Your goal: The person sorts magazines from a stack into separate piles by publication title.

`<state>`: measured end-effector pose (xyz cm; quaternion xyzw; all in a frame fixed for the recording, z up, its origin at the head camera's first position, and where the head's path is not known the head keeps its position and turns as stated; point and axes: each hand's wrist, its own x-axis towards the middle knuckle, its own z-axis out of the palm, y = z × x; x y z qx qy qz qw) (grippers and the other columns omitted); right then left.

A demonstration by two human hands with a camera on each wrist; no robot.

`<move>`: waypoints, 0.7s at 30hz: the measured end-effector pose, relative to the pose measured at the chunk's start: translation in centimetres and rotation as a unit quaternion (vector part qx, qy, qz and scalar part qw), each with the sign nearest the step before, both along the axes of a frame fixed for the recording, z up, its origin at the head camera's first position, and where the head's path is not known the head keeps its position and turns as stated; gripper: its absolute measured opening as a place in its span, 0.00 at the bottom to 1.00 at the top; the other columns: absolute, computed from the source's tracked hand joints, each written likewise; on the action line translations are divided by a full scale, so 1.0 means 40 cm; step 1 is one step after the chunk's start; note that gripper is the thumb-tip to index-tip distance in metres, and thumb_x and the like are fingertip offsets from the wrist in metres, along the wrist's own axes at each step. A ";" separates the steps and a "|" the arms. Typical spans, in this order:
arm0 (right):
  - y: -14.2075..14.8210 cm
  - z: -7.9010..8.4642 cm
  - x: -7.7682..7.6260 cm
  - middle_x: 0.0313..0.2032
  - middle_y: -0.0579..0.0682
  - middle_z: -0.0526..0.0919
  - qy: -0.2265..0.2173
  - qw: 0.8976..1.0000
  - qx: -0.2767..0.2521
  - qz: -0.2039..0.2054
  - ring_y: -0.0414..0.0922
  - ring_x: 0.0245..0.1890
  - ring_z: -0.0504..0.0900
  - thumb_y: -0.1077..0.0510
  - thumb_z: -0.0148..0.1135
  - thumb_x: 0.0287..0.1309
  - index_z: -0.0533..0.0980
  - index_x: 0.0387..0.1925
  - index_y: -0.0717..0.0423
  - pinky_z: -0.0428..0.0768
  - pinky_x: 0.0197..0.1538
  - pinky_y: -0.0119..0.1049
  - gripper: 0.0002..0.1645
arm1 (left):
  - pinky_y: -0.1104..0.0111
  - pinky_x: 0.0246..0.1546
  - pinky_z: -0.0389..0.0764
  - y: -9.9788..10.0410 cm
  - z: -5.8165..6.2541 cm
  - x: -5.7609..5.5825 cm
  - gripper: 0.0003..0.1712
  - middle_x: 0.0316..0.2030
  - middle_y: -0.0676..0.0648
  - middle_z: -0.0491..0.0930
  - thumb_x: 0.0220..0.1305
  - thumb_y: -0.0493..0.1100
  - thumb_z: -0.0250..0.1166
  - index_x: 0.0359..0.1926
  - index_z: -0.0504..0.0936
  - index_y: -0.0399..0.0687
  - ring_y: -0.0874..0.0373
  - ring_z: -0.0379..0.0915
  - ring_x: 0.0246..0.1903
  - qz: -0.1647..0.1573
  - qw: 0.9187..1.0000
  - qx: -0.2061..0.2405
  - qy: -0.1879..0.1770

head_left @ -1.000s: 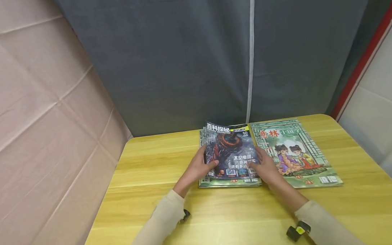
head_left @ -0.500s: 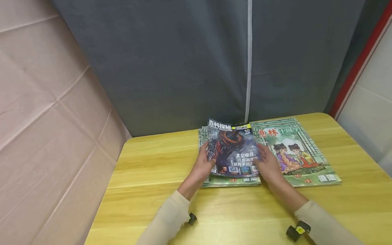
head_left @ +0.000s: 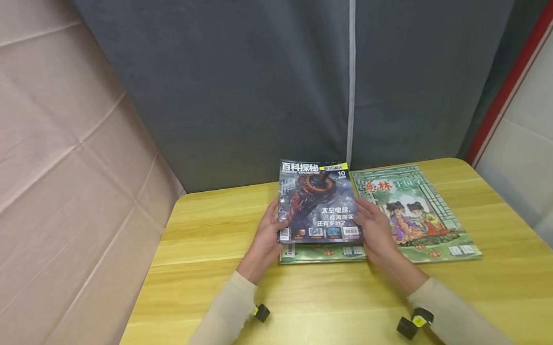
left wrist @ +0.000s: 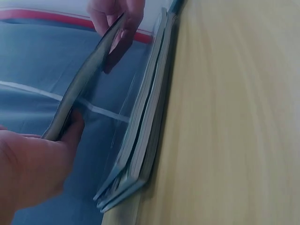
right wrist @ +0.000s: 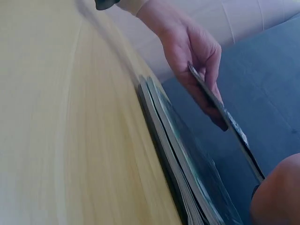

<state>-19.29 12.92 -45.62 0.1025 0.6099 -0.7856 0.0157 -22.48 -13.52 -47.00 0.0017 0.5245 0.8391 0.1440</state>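
Note:
A dark magazine (head_left: 316, 199) with a red-orange ring and white Chinese lettering on its cover is held up by both hands, one at each side edge. My left hand (head_left: 264, 236) grips its left edge, thumb on the cover. Along the right edge, my right hand (head_left: 376, 230) grips in the same way. Both wrist views show the dark magazine (left wrist: 86, 77) apart from the stack of green magazines (left wrist: 145, 108) below. In the head view it hides most of that stack (head_left: 322, 253), leaving the lower strip visible.
Right of the stack, another green magazine (head_left: 420, 218) with two cartoon figures lies on the yellow wood-grain table (head_left: 206, 246). A dark grey curtain (head_left: 255, 92) hangs behind the table. Pale cloth (head_left: 66, 175) stands at the left.
Both hands have lifted the dark magazine off the stack. In the head view it has risen and, in the last half second, shifted slightly left. The green magazines stay put.

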 end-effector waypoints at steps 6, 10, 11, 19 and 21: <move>-0.070 -0.012 -0.005 0.84 0.57 0.54 -0.006 0.999 -0.048 0.019 0.49 0.85 0.53 0.71 0.45 0.74 0.54 0.83 0.55 0.53 0.86 0.42 0.40 | 0.59 0.62 0.86 -0.070 0.011 -0.008 0.45 0.79 0.43 0.65 0.73 0.23 0.45 0.83 0.55 0.61 0.52 0.81 0.63 0.027 1.000 0.006 0.005; -0.122 -0.027 -0.001 0.84 0.52 0.54 -0.020 0.998 -0.042 0.040 0.48 0.84 0.55 0.69 0.46 0.75 0.55 0.84 0.49 0.65 0.81 0.33 0.40 | 0.62 0.59 0.87 -0.128 0.005 -0.004 0.45 0.78 0.41 0.65 0.72 0.23 0.44 0.84 0.54 0.59 0.54 0.82 0.60 0.043 0.999 -0.007 0.002; -0.134 -0.029 0.000 0.84 0.51 0.54 -0.023 0.998 -0.035 0.048 0.47 0.84 0.56 0.68 0.47 0.76 0.56 0.84 0.47 0.68 0.76 0.27 0.40 | 0.63 0.58 0.88 -0.142 0.003 -0.002 0.45 0.78 0.40 0.65 0.72 0.23 0.44 0.84 0.54 0.58 0.55 0.83 0.58 0.047 0.999 -0.018 0.001; -0.219 -0.039 -0.002 0.82 0.50 0.62 -0.037 0.997 -0.032 0.063 0.51 0.71 0.77 0.69 0.53 0.71 0.64 0.80 0.41 0.72 0.27 0.23 0.41 | 0.71 0.50 0.87 -0.237 0.002 0.007 0.44 0.78 0.39 0.64 0.73 0.25 0.44 0.85 0.50 0.56 0.63 0.83 0.51 0.073 0.993 -0.086 -0.020; -0.237 -0.043 -0.006 0.81 0.52 0.63 -0.041 0.996 -0.041 0.069 0.53 0.71 0.77 0.72 0.55 0.69 0.65 0.79 0.42 0.75 0.27 0.24 0.42 | 0.73 0.50 0.86 -0.259 0.004 0.011 0.44 0.78 0.39 0.63 0.74 0.26 0.43 0.86 0.48 0.54 0.64 0.83 0.52 0.074 0.992 -0.095 -0.028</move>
